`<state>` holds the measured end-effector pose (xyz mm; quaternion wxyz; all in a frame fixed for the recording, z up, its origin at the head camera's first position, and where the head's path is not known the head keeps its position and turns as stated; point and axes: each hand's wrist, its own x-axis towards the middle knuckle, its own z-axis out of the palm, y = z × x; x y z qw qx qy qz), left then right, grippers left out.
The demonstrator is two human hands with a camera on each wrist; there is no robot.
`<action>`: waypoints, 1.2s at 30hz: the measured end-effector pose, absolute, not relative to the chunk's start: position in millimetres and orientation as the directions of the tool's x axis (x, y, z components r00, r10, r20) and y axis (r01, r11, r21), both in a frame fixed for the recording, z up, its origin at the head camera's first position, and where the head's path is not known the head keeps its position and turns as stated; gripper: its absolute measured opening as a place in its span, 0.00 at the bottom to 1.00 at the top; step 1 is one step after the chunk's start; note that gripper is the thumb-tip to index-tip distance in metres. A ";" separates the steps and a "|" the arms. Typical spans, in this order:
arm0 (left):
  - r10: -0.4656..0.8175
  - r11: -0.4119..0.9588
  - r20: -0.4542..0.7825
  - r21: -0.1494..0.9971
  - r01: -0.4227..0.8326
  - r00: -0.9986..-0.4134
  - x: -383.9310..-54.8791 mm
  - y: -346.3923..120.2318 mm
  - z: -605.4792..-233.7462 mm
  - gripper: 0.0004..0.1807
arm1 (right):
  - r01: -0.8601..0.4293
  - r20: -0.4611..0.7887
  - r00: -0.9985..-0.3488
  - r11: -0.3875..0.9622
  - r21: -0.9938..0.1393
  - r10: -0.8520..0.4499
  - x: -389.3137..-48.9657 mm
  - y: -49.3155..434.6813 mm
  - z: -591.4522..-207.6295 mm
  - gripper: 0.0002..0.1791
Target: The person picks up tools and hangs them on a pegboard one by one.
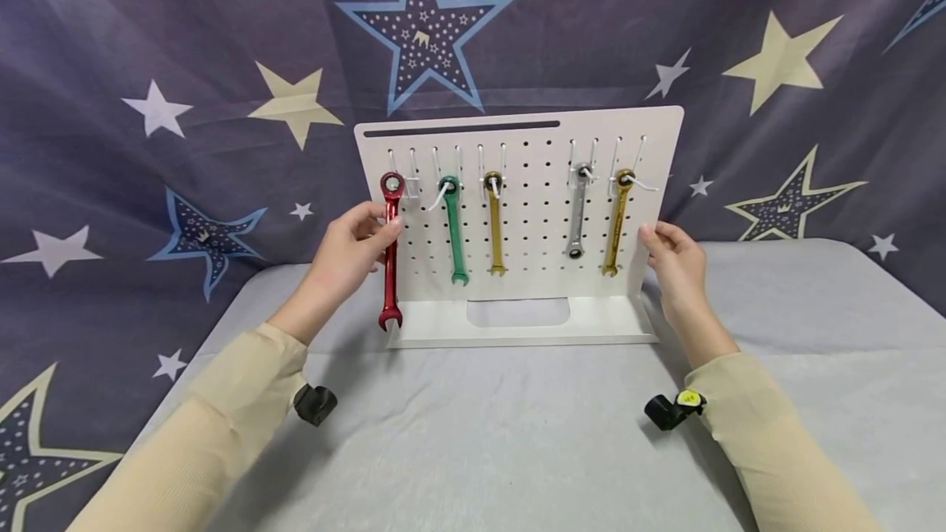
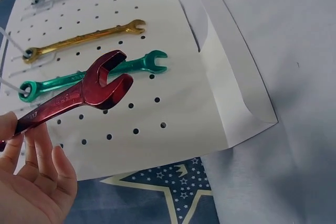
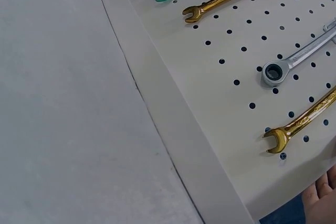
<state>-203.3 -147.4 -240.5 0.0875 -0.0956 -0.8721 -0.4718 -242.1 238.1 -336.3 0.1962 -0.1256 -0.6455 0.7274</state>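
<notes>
My left hand [image 1: 342,251] pinches a red ratcheting combination wrench [image 1: 390,273] by its upper shank, at the left edge of a white pegboard [image 1: 535,265]. The wrench hangs with its ring end up and open jaw down, and stands off the board in the left wrist view. Its ring lies in front of the leftmost hook; whether the hook passes through it I cannot tell. My right hand [image 1: 678,269] grips the board's right edge, thumb in front. Hanging on hooks are a green wrench [image 1: 455,238], a gold wrench [image 1: 496,230], a silver wrench [image 1: 578,216] and another gold wrench [image 1: 617,227].
The pegboard stands upright on its white base ledge [image 1: 613,318] on a table with a grey cloth [image 1: 488,433]. White hooks project forward from the board. Behind it hangs a dark curtain [image 1: 562,48] with stars.
</notes>
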 end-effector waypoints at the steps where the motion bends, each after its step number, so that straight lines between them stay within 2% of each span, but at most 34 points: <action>1: 0.085 0.534 0.238 0.809 0.246 -0.968 -204.7 -147.1 -241.1 0.16 | -0.122 0.069 -0.891 -0.090 -0.988 0.448 -242.1 238.1 -336.5 0.07; 15: 0.067 0.537 0.200 0.818 0.204 -0.978 -224.4 -142.2 -250.4 0.17 | -0.123 0.073 -0.891 -0.083 -0.989 0.449 -242.8 238.9 -338.0 0.06; 25: -0.027 0.503 0.170 0.854 0.133 -0.985 -239.9 -142.2 -267.1 0.23 | -0.133 0.085 -0.899 -0.083 -0.988 0.430 -243.2 238.5 -339.2 0.07; 30: -0.046 0.473 0.191 0.869 0.147 -0.980 -242.5 -141.0 -274.4 0.20 | -0.118 0.082 -0.904 -0.059 -0.991 0.419 -243.5 238.2 -338.9 0.09; 36: -0.018 0.457 0.160 0.880 0.134 -0.987 -242.7 -137.4 -285.5 0.20 | -0.103 0.071 -0.898 -0.052 -0.993 0.435 -239.6 243.1 -340.6 0.11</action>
